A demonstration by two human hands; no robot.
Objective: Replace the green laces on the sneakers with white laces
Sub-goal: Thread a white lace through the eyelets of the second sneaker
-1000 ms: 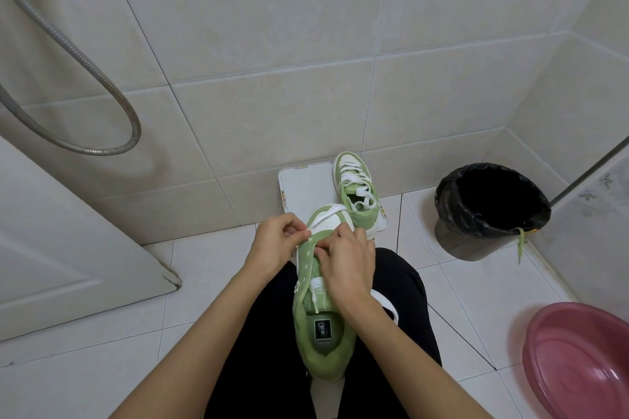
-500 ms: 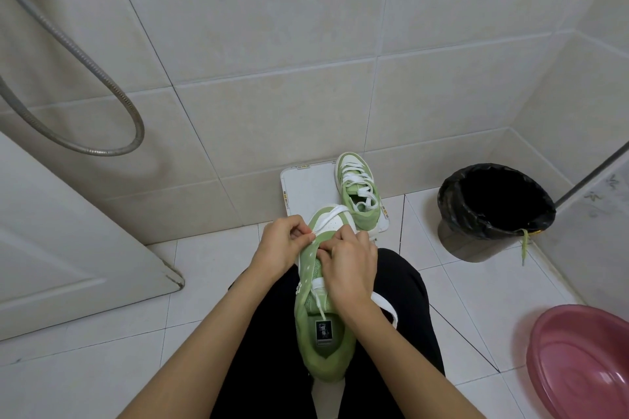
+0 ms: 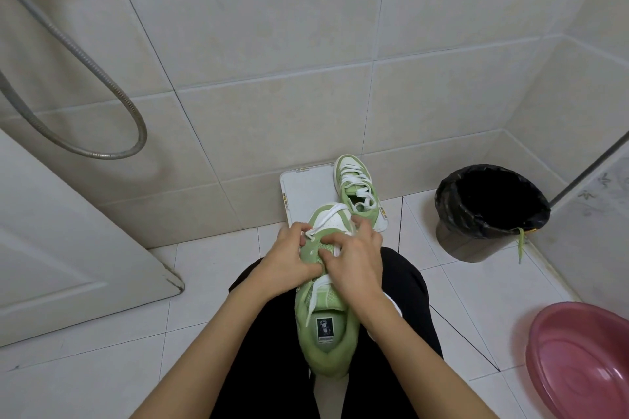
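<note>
Sneaker (image 3: pixel 323 343), green with a white toe cap, lengthwise on the lap over black trousers, heel toward the wearer and toe pointing away.

Against half a second ago: more of the white toe cap bared, with both hands drawn slightly back from the toe onto the eyelet rows.

Left hand (image 3: pixel 287 260) clamped on the sneaker's left flank, fingers curled across the green upper and gripping it, thumb lying beside a strand of the white lace (image 3: pixel 326 214) that loops over the toe. Right hand (image 3: pixel 354 265) on the sneaker's right flank, wrist bent down, fingers crooked and spread, fingertips pinching a white strand at the tongue and forefinger reaching toward the toe.

Farther out from the sneaker's toe and to its right, a black-lined bin (image 3: pixel 490 211) with a green lace (image 3: pixel 520 245) hanging over its rim. Just past the toe, a second sneaker (image 3: pixel 357 194), already laced in white, standing on a white board (image 3: pixel 306 194).

Inside the lap sneaker's heel, a small black-and-white insole label (image 3: pixel 325 330), print too small to read. Tiny marks along the board's edges, likewise unreadable.
</note>
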